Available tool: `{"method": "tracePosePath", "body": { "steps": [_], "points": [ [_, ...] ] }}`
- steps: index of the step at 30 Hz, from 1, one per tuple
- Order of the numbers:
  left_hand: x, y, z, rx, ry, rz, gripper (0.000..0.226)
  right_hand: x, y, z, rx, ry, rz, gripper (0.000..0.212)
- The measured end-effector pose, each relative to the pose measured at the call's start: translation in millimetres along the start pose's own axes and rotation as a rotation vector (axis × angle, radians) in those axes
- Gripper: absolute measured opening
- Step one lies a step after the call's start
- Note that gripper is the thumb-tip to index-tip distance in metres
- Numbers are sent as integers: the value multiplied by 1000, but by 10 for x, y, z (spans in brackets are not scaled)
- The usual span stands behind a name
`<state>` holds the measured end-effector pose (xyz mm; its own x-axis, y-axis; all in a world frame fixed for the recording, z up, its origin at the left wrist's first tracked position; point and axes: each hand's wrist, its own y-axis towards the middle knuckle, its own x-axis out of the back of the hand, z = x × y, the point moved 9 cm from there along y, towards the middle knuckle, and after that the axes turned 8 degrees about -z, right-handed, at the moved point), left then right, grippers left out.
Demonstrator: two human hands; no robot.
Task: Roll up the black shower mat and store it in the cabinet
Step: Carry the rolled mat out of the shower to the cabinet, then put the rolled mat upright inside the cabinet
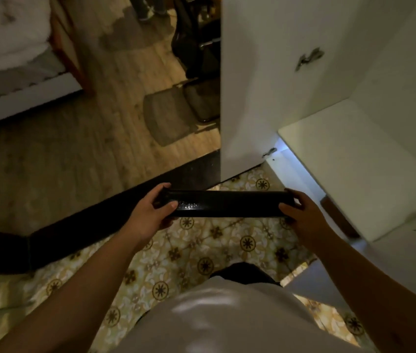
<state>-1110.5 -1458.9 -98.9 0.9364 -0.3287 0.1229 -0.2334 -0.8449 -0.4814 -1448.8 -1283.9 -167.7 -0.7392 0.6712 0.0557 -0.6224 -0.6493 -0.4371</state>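
Observation:
The black shower mat (227, 203) is rolled into a long tight tube and held level above the patterned floor. My left hand (151, 212) grips its left end, thumb on top. My right hand (303, 215) grips its right end. The white cabinet (354, 161) stands open just right of the roll, with a bare white shelf at about hand height. Its open door (265, 85) rises straight ahead beyond the roll.
A dark threshold strip (100, 215) divides the yellow patterned tile (201, 250) from the wooden floor (74, 149). A bed (11, 59) is at the far left. A grey floor mat (168, 115) and dark bags (196, 47) lie behind the door.

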Motion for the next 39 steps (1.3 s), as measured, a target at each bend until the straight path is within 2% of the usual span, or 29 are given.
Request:
{"method": "tracePosePath", "body": {
  "steps": [5,11,15,17,21,25,29,35,39],
  "points": [
    [-526,598,-385,6,-8,93,43,287,351,251,-18,77,-78,38],
    [-1275,1220,-775,-8,118,224,62,732,548,370,-41,171,-255,41],
    [-1826,1573,-1039,-62,202,352,36,956,558,324,-67,269,-394,42],
    [-2122,1733,-1165,-91,244,470,23,1027,556,284,-70,298,-458,43],
    [-2699,2101,-1422,-97,335,655,20,1121,516,173,-94,373,-654,47],
    [-3142,2419,-1480,-72,445,787,19,1072,434,102,-117,446,-780,45],
    [-3485,2608,-1454,-55,502,859,22,1008,416,19,-146,533,-875,64],
    [-3864,2799,-1283,-48,598,918,22,1019,546,-224,-199,542,-920,41],
    [-4112,2921,-1005,-10,627,915,22,1066,725,-449,-270,583,-893,41]
  ]
}}
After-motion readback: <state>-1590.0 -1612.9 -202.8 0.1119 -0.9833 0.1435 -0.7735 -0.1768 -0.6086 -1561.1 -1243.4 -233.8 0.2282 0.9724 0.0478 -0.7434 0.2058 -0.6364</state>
